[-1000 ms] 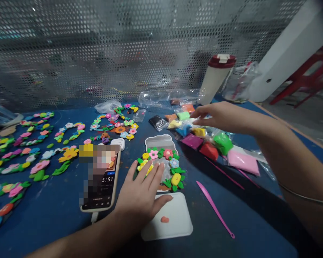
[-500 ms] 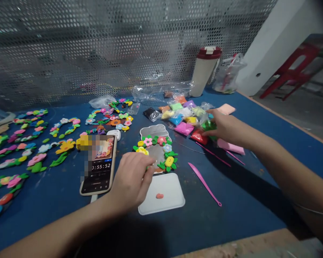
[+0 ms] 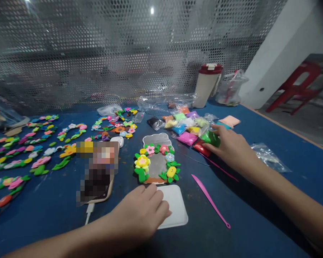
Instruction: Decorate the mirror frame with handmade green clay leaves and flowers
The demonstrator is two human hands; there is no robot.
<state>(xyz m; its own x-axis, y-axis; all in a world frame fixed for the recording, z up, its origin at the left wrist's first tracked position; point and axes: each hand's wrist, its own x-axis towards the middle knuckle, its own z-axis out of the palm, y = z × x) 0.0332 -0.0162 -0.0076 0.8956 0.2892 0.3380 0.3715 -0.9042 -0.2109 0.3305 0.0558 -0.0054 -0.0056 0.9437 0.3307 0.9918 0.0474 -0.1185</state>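
Observation:
My left hand has its fingers curled together low over a white rectangular tray, covering its left part; what the fingertips hold, if anything, is hidden. With thumb and fingers around it, my right hand grips a green clay packet at the right end of the packet pile. A red clay packet lies just under my right thumb. Beyond the tray lies a small mirror framed with clay flowers and leaves. A pink modelling tool rests right of the tray.
Decorated clay frames cover the left of the blue table. A phone on a cable stands nearer. Colourful clay packets, a tumbler and a plastic bag are farther back. A clear bag lies by my right forearm.
My left hand has moved from beside the mirror down over the tray, where the small coral clay piece is now hidden. My right hand stays at the green packet. The view has tilted up slightly.

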